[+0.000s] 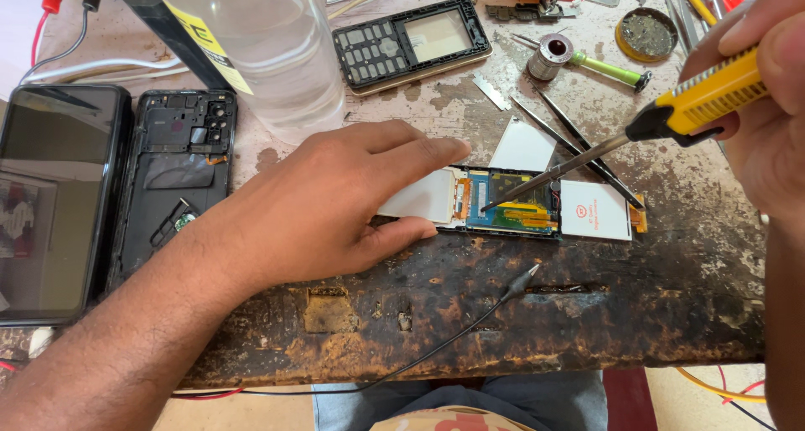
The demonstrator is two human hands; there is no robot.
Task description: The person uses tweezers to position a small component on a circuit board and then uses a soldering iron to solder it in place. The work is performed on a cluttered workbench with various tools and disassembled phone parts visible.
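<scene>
My left hand (335,200) presses flat on the opened phone (511,203), which lies lengthwise left to right near the table's (587,305) front edge, circuit board bared. My right hand (767,79) grips a yellow tool (671,116), tip on the board.

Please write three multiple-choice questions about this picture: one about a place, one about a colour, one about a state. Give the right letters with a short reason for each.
1. Where does the left hand rest?
A. on the open circuit board
B. on the clear bottle
C. on the keypad frame

2. What colour is the handle of the tool in the right hand?
A. red
B. yellow
C. blue

3. In what state is the dark phone body at the left?
A. closed
B. opened, inside exposed
C. wrapped

Answers:
1 A, its fingers press the left end of the circuit board.
2 B, the soldering tool has a yellow grip.
3 B, its inner parts show.
</scene>
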